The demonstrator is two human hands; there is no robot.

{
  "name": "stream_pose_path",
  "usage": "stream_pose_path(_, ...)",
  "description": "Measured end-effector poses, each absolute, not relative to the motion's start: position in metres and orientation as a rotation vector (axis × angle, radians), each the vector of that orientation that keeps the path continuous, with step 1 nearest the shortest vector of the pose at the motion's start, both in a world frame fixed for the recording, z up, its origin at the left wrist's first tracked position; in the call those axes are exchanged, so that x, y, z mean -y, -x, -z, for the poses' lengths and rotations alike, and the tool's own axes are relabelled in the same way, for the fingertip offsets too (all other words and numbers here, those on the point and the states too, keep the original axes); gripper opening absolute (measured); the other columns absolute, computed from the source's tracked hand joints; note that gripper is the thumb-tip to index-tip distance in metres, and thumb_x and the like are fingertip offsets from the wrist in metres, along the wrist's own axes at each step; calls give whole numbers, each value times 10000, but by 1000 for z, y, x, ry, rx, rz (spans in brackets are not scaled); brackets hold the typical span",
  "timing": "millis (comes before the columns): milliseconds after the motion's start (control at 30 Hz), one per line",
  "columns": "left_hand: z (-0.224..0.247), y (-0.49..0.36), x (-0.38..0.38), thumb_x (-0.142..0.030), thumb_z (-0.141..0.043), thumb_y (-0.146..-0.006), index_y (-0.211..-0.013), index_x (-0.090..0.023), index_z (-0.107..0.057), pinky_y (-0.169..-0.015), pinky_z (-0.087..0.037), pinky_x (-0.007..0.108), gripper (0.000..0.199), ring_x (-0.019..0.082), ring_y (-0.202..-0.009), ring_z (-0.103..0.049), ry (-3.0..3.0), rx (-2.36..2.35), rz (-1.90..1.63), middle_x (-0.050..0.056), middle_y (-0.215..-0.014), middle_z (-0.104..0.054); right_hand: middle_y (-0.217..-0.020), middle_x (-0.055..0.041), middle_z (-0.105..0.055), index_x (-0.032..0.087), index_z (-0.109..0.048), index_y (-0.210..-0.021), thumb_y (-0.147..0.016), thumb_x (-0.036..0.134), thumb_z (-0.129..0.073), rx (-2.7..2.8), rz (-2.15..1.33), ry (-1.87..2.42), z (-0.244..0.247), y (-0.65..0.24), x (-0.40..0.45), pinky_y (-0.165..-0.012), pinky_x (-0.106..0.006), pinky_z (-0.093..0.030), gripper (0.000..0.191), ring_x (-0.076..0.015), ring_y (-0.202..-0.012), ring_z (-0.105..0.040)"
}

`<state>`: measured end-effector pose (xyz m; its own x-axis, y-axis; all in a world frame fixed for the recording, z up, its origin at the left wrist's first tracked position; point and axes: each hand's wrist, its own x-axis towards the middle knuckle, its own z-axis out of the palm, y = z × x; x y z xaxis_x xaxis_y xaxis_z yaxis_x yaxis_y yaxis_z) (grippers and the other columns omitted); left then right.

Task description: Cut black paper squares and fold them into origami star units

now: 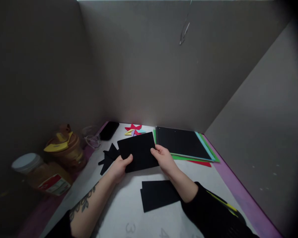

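A rectangular sheet of black paper (pixel 139 150) is held up, tilted, above the white table covering. My left hand (pixel 120 166) pinches its lower left side, thumb on the front face. At the right edge my right hand (pixel 162 157) grips the same sheet between thumb and fingers. More black paper pieces (pixel 159 195) lie overlapping on the table below, partly hidden by my right forearm. Just left of the held sheet lies a folded black paper star (pixel 110 158), its right side covered by the sheet and my hand.
Small multicoloured folded stars (pixel 133 129) lie at the back. Stacked coloured sheets with black on top (pixel 183 142) are at the back right. A phone (pixel 109 131), glasses (pixel 92 140), a brown cup (pixel 64 148) and a white-lidded jar (pixel 42 175) line the left side. Grey partitions (pixel 151 66) surround the table.
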<state>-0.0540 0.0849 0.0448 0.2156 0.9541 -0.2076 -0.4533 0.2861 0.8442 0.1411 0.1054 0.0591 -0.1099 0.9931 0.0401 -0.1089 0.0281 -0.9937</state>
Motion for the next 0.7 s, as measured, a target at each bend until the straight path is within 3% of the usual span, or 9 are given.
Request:
stream_pose_path(300,-51,52,-83,-400,-718,-729,-1122,-141,-631,-941,-460,416,479,269,-1003,-638,-802,-902,-1107,125,-1085,-688,-779,-15,-670,178,-627,-866,-756,408,-621,1309,-1237,1041,-51,-137,-104,-705,-320,-478,255,-182,-720,-595)
stream_pose_path(433,-57,60,-87,-424,-743,-680,-990,-112,-665,-815,-497,354,447,254,-890,-650,-1036,-1093,-1252,102,-959,-713,-725,-4,-660,175,-633,-776,-727,345,-620,1386,-1181,1075,-43,-142,-112,-701,-314,-464,177,-180,-700,-590)
stream_pose_path(533,-64,67,-91,-447,-682,-733,-970,-138,-663,-714,-485,279,389,203,-809,-634,-1176,-1173,-1432,63,-868,-703,-746,-16,-674,173,-654,-807,-701,303,-602,1431,-1219,1056,-35,-143,-117,-750,-338,-465,176,-201,-750,-610)
stream_pose_path(600,-68,68,-91,-449,-639,-769,-973,-157,-659,-701,-469,253,357,180,-797,-621,-1220,-1169,-1487,52,-861,-690,-743,-20,-672,173,-658,-869,-699,274,-584,1463,-1187,1084,-33,-142,-117,-749,-345,-475,211,-209,-765,-616)
stream_pose_path(700,-70,66,-89,-446,-620,-779,-940,-166,-662,-711,-454,243,326,176,-813,-609,-1246,-1180,-1496,52,-891,-680,-863,-32,-668,196,-582,-1145,-749,220,-539,1487,-878,1127,-34,-144,-112,-785,-340,-482,399,-190,-813,-619)
